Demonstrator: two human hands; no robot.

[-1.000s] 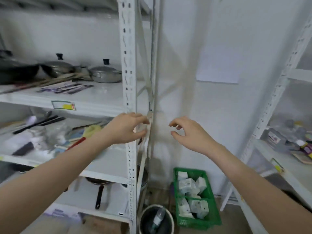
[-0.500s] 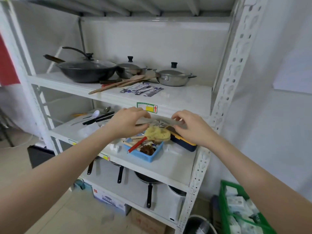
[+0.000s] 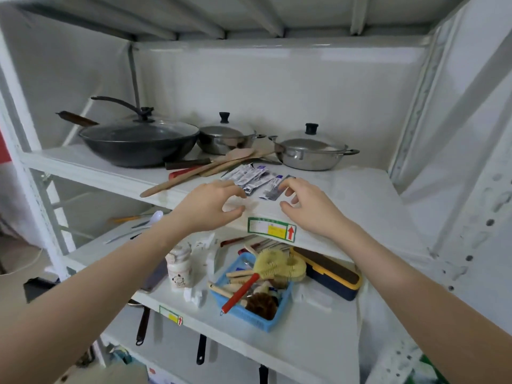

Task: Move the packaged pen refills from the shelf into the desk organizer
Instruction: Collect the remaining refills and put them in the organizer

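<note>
While the packaged pen refills (image 3: 256, 180) lie fanned at mid-frame on the shelf (image 3: 346, 189), left hand (image 3: 206, 209) hovers, loosely curled, empty; right hand (image 3: 310, 207) fingertips touch one packet. Risk: slick overlapping packets slide, some left behind.

A second ago I faced the shelf upright and bare wall; now I look straight into the shelving. My left hand (image 3: 210, 206) and right hand (image 3: 310, 209) have risen from the level of the lower shelf to the front edge of the upper shelf (image 3: 360, 195). The right hand's fingertips (image 3: 285, 187) now reach the near end of the packaged pen refills (image 3: 255, 178); the left hand hovers just left of them, fingers curled, holding nothing.
</note>
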